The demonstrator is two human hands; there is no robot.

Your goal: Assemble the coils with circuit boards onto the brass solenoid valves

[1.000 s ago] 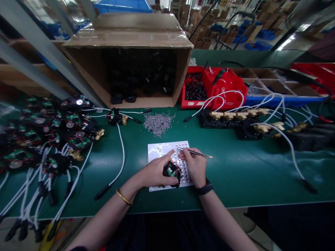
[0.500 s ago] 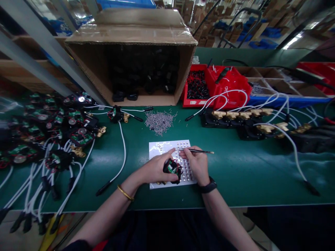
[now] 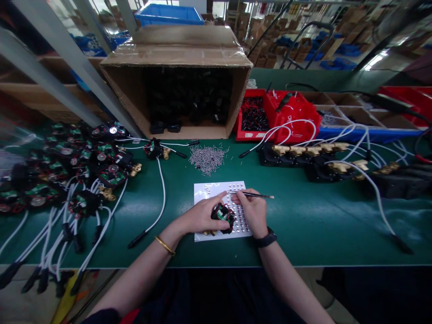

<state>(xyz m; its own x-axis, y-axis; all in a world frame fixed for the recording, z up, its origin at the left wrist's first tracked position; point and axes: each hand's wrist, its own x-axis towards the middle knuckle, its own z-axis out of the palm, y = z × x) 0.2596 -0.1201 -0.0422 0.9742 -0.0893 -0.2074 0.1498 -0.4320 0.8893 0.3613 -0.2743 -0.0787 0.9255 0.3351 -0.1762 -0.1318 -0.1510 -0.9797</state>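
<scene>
My left hand (image 3: 204,215) is closed round a black valve actuator (image 3: 223,217) whose green circuit board and red wires face up. A brass fitting (image 3: 209,232) shows under that hand. Between the thumb and fingers of my right hand (image 3: 254,211) is a thin dark tool (image 3: 256,195), perhaps tweezers or a small brush, with a pale end pointing right. Its working tip lies by my left index finger and is too small to make out. Beneath both hands is a white sheet (image 3: 200,191) bearing rows of small, shiny round pieces (image 3: 239,217).
A heap of small screws (image 3: 207,158) lies beyond the sheet. Behind it stands an open cardboard box (image 3: 175,49) of black parts. Open actuators with white cables (image 3: 81,202) crowd the left. Red bins (image 3: 251,135) and black units with brass fittings (image 3: 308,150) are to the right.
The whole view has shifted slightly, with the box and bench appearing a little lower. Both hands keep nearly the same pose and the same holds.
</scene>
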